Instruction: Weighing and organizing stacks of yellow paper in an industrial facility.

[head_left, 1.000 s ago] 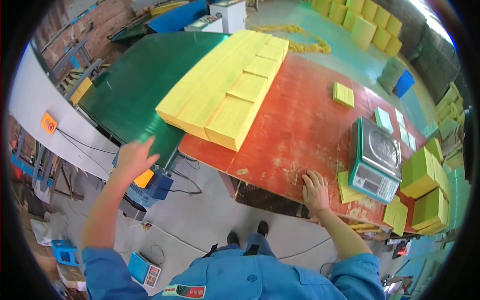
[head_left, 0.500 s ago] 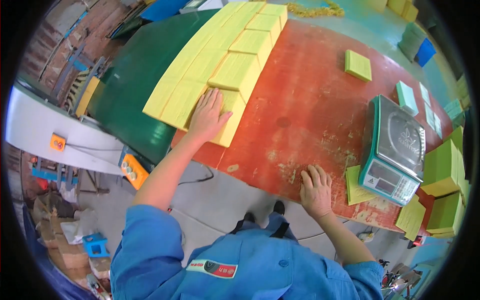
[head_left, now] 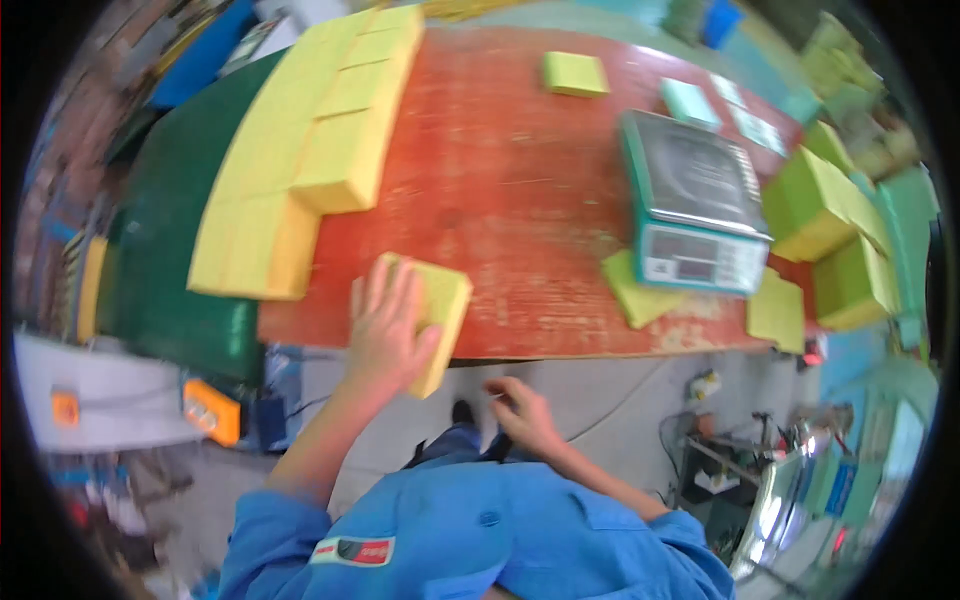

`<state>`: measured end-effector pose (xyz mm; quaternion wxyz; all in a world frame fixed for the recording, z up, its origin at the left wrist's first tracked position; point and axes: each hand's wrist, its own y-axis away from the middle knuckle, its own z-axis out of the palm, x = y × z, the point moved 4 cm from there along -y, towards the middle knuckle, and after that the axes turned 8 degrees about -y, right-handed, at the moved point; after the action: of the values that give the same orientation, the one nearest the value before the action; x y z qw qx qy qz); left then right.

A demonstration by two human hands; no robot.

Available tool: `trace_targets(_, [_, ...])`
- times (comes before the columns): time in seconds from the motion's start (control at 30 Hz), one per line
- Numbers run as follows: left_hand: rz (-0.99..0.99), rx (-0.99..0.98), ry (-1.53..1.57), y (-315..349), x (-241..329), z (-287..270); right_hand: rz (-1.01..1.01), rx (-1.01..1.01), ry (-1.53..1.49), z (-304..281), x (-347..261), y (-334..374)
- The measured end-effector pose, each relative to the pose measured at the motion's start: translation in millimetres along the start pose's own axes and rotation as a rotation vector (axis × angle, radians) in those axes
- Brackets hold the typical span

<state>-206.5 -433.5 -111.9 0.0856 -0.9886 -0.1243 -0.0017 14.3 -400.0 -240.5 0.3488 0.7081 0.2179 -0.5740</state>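
A small block of stacked yellow paper (head_left: 445, 295) lies at the table's near edge, its near end jutting past that edge. My left hand (head_left: 385, 330) is on its left part, fingers over the top and thumb lying across it. To the left stands a long row of similar yellow paper stacks (head_left: 335, 125), with a gap at its near right corner. My right hand (head_left: 525, 415) hangs in front of the table edge. It looks empty, its fingers loosely bent and apart, slightly blurred.
On the red table (head_left: 490, 200) stands a teal-edged weighing scale (head_left: 695, 190), with loose yellow sheets (head_left: 640, 290) beside it. Farther back lie a small yellow pad (head_left: 575, 74) and a pale-green pad (head_left: 690, 103). More yellow stacks (head_left: 810, 205) sit at the right. A dark-green surface (head_left: 175, 230) adjoins the left.
My left hand has brought the near corner stack out of the row, toward me and rightward. My right hand has left the tabletop and come in toward my body. The view has turned right.
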Motion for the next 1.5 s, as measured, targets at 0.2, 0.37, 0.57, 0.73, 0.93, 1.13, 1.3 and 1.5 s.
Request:
trace_targets(0.2, [-0.098, 0.075, 0.111, 16, -6, 18, 0.262, -0.264, -1.158, 86, 36, -39])
trace_targets(0.37, [-0.213, 0.13, 0.371, 18, -38, 43, 0.108, -0.187, -0.88, 64, 0, -24])
trace_targets(0.57, [-0.43, 0.019, 1.769, -35, 20, 68, -0.427, 0.029, -0.267, -42, -105, -3])
trace_targets(0.73, [-0.259, 0.033, 2.094, -149, 134, 64, -0.779, 0.382, 0.223, -163, -171, -10])
trace_targets(0.93, [-0.182, -0.136, 2.468, -281, 285, 35, -0.784, 0.569, 0.535, -326, -215, -56])
trace_targets(1.13, [-0.211, -0.028, 2.372, -345, 343, 54, -0.705, 0.455, 0.618, -420, -215, -114])
trace_targets(1.3, [-0.377, -0.018, 2.409, -319, 306, 120, -0.755, 0.325, 0.729, -404, -236, -131])
trace_targets(1.5, [-0.738, -0.494, 2.478, -226, 283, 92, -0.71, 0.333, 0.964, -389, -201, -106])
